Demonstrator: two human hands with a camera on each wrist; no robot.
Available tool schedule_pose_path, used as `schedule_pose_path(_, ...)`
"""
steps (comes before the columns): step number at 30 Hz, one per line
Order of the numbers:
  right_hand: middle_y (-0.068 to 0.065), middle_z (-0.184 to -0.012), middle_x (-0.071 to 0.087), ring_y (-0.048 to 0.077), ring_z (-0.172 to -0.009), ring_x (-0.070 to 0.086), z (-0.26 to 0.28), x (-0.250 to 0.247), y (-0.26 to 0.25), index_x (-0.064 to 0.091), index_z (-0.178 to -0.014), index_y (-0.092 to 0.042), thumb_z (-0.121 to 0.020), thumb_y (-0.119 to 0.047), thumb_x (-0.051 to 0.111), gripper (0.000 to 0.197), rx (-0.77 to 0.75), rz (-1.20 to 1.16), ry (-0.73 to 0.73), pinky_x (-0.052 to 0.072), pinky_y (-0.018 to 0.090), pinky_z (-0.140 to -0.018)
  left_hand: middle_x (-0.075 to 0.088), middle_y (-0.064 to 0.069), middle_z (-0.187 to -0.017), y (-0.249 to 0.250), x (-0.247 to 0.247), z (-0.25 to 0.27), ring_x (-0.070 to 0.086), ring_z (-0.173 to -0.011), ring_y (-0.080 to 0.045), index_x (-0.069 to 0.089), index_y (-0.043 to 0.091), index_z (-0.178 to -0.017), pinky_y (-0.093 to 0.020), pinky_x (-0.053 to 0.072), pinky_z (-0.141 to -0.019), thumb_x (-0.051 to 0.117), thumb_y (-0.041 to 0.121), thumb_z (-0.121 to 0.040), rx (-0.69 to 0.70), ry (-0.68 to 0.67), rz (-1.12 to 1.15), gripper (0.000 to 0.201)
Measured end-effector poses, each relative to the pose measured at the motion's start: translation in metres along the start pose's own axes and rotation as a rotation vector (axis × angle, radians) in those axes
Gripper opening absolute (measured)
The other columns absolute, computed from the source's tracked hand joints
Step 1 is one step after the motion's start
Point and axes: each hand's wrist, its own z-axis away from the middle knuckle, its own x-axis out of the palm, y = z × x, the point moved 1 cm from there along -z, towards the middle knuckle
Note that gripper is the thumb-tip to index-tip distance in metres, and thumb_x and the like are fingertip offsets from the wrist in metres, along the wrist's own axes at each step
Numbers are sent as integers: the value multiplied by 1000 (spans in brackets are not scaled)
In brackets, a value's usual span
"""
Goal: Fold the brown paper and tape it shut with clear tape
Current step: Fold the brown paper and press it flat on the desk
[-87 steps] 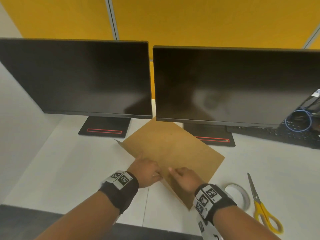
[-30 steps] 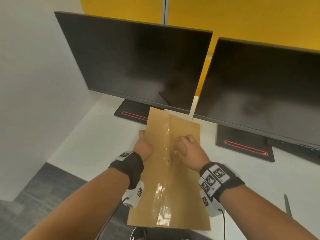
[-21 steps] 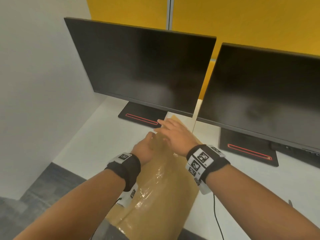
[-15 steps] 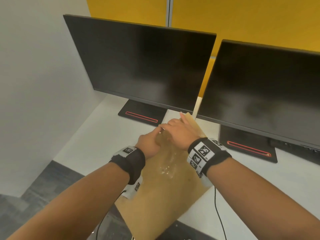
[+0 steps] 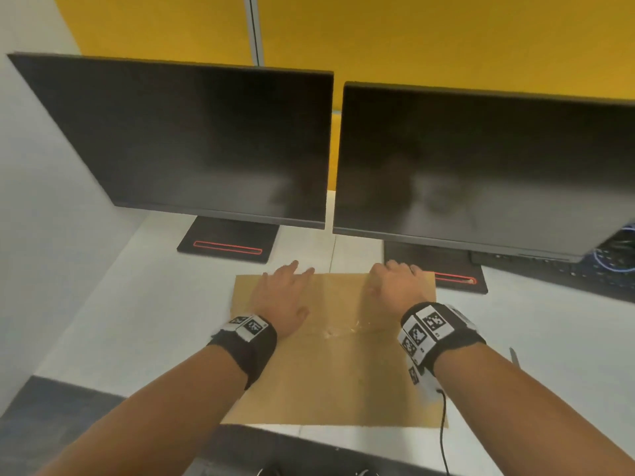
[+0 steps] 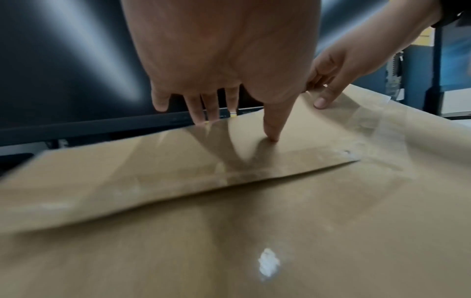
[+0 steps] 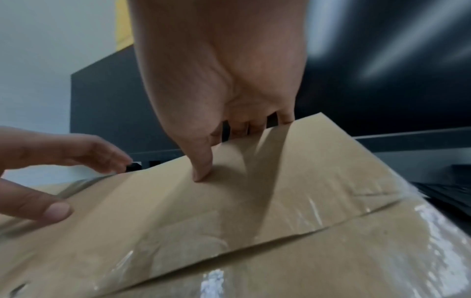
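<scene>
The brown paper lies flat on the white desk, with a folded flap across its far half. Crinkled clear tape shines along the flap's edge. My left hand rests on the far left part with straight fingers, its thumb pressing the flap. My right hand pinches the paper's far right edge, thumb on top and fingers curled behind the edge. That corner lifts a little off the desk.
Two dark monitors stand just behind the paper, their black bases close to its far edge. A keyboard with a blue cable lies at the right. A scissor tip shows right of my right wrist.
The paper has turned from lengthwise and partly off the desk edge to crosswise on the desk. Both hands have moved apart to its far edge.
</scene>
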Motion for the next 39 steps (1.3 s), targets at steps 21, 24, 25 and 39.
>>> schedule_pose_path(21, 0, -161, 3, 30, -147, 6, 41, 95, -3, 18, -149, -33, -91, -44, 47, 66, -124, -212, -256, 11, 51, -117, -18, -1, -161, 35, 72, -7, -11, -148, -34, 3, 47, -148, -50, 21, -118, 54, 53, -87, -36, -420, 81, 79)
schedule_pose_path(24, 1, -161, -6, 31, -148, -2, 42, 107, -5, 8, -150, -35, -93, -47, 44, 68, -105, -169, -297, 6, 52, -118, -19, -3, -160, 36, 74, -9, -13, -148, -35, 3, 46, -149, -54, 21, -118, 54, 52, -88, -38, -430, 102, 80)
schedule_pose_path(25, 1, -161, -8, 31, -148, -4, 41, 109, -4, 6, -150, -35, -94, -47, 43, 68, -102, -161, -309, 4, 52, -118, -20, -3, -160, 36, 74, -10, -13, -147, -36, 3, 45, -149, -55, 20, -117, 54, 52, -88, -41, -435, 107, 80)
schedule_pose_path(39, 1, -161, 3, 22, -148, 4, 48, 113, 9, 25, -148, -32, -95, -41, 44, 57, -109, -330, -165, 4, 44, -119, -8, -3, -162, 43, 62, -15, -3, -149, -33, 10, 43, -149, -57, 15, -117, 58, 51, -83, -76, -449, 4, 82)
